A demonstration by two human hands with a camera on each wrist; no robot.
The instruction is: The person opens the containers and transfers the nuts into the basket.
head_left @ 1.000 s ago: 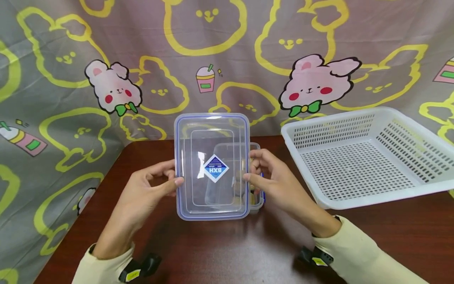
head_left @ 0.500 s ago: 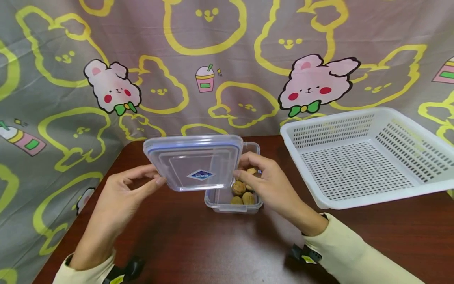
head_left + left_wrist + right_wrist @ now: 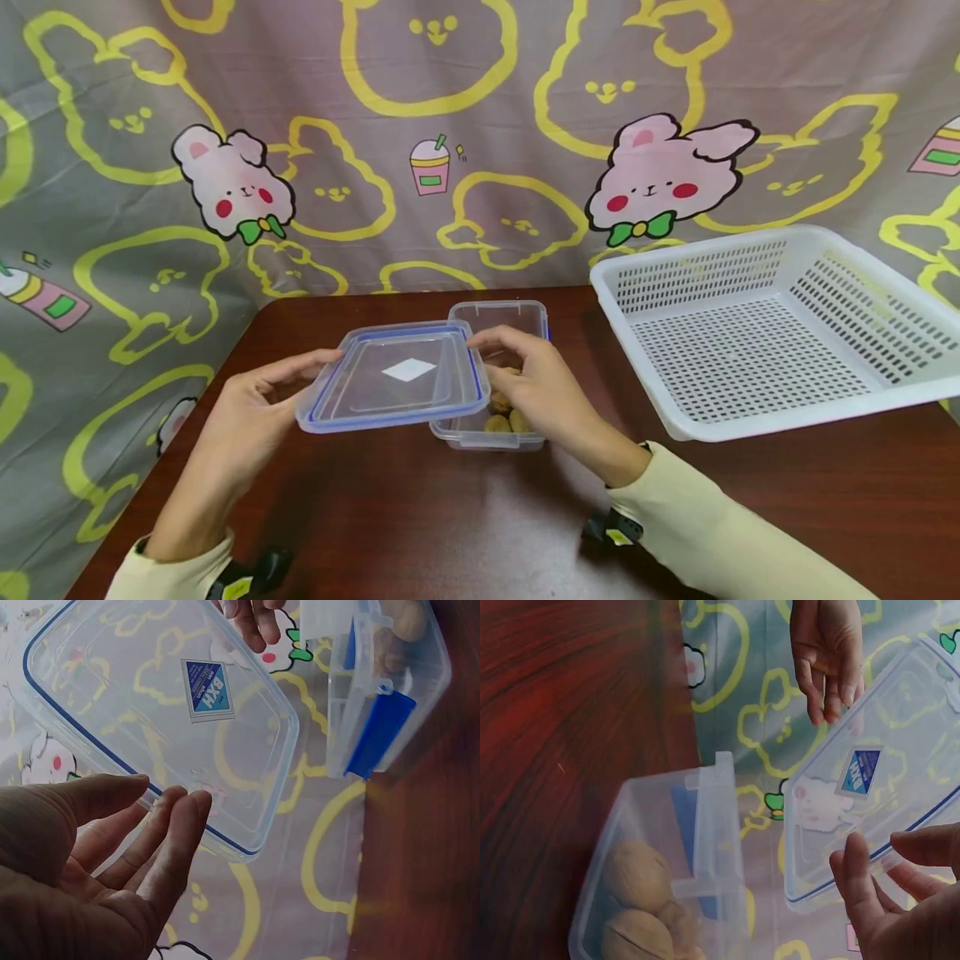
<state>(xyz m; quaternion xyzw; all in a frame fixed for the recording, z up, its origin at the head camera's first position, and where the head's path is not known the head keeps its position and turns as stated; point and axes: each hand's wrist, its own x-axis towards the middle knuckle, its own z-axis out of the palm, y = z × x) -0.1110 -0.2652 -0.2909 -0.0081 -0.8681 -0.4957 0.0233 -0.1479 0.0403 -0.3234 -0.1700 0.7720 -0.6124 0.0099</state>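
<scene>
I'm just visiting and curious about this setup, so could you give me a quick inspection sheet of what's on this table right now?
Surface: dark reddish-brown wooden table, bare in front.
Job's things: clear rectangular plastic lid with blue seal, held level above the table, partly over the clear plastic box; the box stands open with brown walnuts inside and a blue side latch.
Clutter: white perforated plastic basket at the right, holding nothing seen.
Hands: left hand holds the lid's left edge; right hand holds its right edge with its fingers.
Cables: nothing seen.
Surroundings: grey cloth with yellow and pink rabbit prints behind the table.
</scene>
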